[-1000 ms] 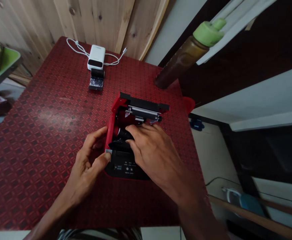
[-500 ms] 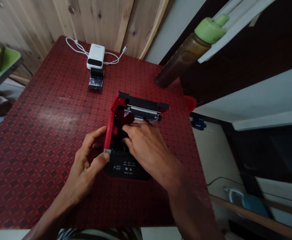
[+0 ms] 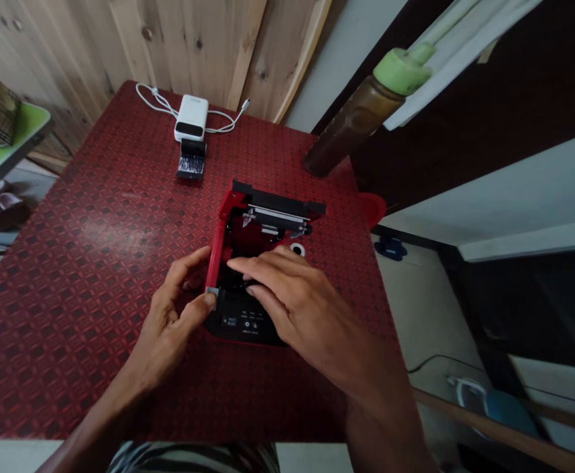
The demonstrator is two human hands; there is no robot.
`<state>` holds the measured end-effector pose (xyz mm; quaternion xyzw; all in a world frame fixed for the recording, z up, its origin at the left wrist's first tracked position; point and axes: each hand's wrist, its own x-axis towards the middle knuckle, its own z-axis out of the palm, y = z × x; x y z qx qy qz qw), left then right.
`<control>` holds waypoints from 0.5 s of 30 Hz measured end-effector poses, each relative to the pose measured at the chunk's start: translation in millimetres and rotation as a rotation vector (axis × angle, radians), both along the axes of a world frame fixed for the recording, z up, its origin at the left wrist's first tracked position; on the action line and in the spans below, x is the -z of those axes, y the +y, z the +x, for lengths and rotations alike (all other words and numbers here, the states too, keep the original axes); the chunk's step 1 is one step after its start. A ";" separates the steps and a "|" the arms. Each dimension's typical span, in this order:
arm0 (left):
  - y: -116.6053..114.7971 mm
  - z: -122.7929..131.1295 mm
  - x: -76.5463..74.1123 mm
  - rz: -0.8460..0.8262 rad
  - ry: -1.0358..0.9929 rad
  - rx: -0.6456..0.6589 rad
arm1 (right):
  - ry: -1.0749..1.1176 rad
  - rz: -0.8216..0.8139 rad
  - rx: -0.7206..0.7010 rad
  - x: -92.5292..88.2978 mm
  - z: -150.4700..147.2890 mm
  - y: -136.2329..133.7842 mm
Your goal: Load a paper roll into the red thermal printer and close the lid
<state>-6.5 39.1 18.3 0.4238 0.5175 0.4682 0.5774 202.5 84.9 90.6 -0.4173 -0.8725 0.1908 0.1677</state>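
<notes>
A red and black device [image 3: 248, 315] with its lid raised stands on the patterned red table [image 3: 94, 263]. My left hand [image 3: 176, 315] grips its left wall, thumb on the grey corner piece and fingers along the outer side. Over the device's open compartment is my right hand [image 3: 287, 289], its fingertips reaching inside near a thin black strand. Whatever those fingertips hold, if anything, is hidden. A white ring-shaped part [image 3: 298, 249] shows just beyond the right hand's knuckles.
Near the back edge lie a white power bank [image 3: 191, 118] with a white cable [image 3: 223, 123] and a small black roll [image 3: 192, 157]. A brown bottle with a green lid [image 3: 361, 112] stands at the back right. A green surface [image 3: 31, 131] is at the left.
My right hand has drawn back and up from deep inside the compartment, uncovering the white ring-shaped part. My left hand keeps its hold. The view has shifted slightly.
</notes>
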 end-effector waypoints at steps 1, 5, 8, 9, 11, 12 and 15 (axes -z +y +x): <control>0.2 -0.7 0.2 0.004 -0.003 0.000 | 0.007 0.030 0.014 1.7 -0.4 -0.9; 8.0 -1.6 -6.1 0.006 0.035 -0.059 | 0.099 0.144 0.075 12.0 2.4 -11.0; 27.4 2.8 -19.4 0.132 0.166 -0.130 | 0.127 0.277 0.145 20.0 4.0 -25.9; 36.0 5.2 -24.4 0.190 0.192 -0.133 | 0.121 0.324 0.172 22.6 3.8 -31.2; 53.1 10.4 -33.0 0.285 0.186 -0.117 | 0.104 0.405 0.222 27.4 2.6 -40.8; 60.4 12.8 -36.1 0.306 0.169 -0.092 | 0.095 0.435 0.246 29.6 2.0 -44.8; 72.6 17.3 -40.1 0.322 0.127 -0.068 | 0.081 0.477 0.272 34.2 0.6 -54.1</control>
